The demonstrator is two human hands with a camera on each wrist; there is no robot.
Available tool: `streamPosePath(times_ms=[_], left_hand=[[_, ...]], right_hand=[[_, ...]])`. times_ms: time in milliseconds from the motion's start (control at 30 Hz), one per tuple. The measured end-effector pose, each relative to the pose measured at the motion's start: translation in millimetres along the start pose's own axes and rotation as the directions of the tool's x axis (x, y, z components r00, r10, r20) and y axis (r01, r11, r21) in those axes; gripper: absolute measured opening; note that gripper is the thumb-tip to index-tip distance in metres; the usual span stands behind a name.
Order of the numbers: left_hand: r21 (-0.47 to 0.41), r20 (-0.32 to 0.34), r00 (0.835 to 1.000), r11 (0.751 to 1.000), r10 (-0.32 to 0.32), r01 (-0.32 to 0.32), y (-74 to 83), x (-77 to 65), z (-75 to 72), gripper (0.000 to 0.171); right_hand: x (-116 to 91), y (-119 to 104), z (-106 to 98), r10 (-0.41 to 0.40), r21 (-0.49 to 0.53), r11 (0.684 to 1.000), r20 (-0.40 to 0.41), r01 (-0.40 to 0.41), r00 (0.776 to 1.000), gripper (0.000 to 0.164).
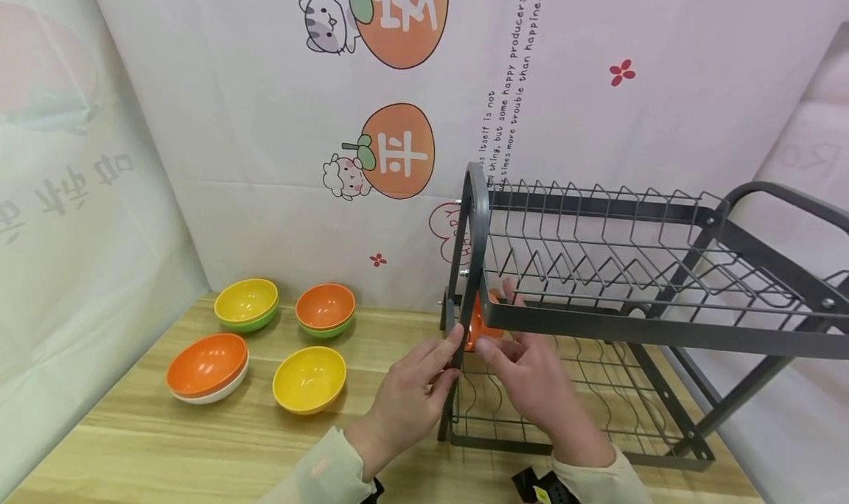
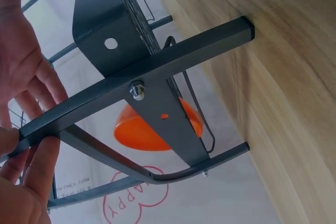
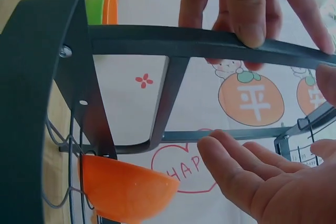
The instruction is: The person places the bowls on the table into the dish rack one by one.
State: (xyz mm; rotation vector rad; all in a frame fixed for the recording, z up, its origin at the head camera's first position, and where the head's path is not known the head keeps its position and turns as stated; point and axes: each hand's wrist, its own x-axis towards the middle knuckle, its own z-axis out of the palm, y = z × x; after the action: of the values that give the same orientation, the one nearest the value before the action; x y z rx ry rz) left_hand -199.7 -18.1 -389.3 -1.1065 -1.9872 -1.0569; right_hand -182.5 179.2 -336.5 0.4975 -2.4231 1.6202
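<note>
My left hand (image 1: 411, 390) grips the front left upright of a dark metal dish rack (image 1: 600, 334), thumb and fingers on either side of the bar. An orange bowl (image 3: 126, 190) stands on its edge on the lower shelf, against the rack's left end. Metal bars partly hide that bowl (image 1: 479, 327) in the head view. My right hand (image 1: 537, 382) reaches between the two shelves beside the bowl. Its fingers (image 3: 226, 158) are extended and apart from the bowl in the right wrist view, with nothing held.
Left of the rack on the wooden table (image 1: 232, 445) are stacked bowls: yellow on green (image 1: 245, 301), orange on green (image 1: 325, 306), orange on white (image 1: 207, 365), and a yellow bowl (image 1: 309, 380). The rack's upper shelf overhangs my right hand. A printed cloth (image 1: 265, 121) hangs behind.
</note>
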Motion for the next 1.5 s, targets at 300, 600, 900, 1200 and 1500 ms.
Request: streamPosePath(times_ms=[300,600,900,1200,1500], left_hand=[[-0.066,-0.014,0.994,0.992,-0.111,0.109,-0.4,-1.9,-7.7,0.047],[0.116,-0.056,0.99,0.985,-0.126,0.132,2.7,-2.1,-21.0,0.033],[0.168,0.02,0.968,0.955,-0.25,0.243,2.8,-9.0,-32.5,0.047],[0.312,0.023,0.895,0.853,-0.446,0.418,0.4,-11.5,-63.7,0.043],[0.576,0.275,0.562,0.601,-0.781,0.554,-17.3,-22.8,-117.3,0.063]], right_hand=[[-6,-2,16,0.019,-0.087,0.996,0.022,-0.017,1.0,0.068],[-6,-6,30,-0.101,-0.098,0.99,0.013,0.102,0.995,0.043],[-5,7,41,-0.327,-0.181,0.934,-0.084,0.308,0.941,0.058],[-3,10,45,-0.394,-0.216,0.905,-0.095,0.368,0.914,0.091],[-3,10,44,-0.37,-0.189,0.917,-0.069,0.352,0.927,0.088]])
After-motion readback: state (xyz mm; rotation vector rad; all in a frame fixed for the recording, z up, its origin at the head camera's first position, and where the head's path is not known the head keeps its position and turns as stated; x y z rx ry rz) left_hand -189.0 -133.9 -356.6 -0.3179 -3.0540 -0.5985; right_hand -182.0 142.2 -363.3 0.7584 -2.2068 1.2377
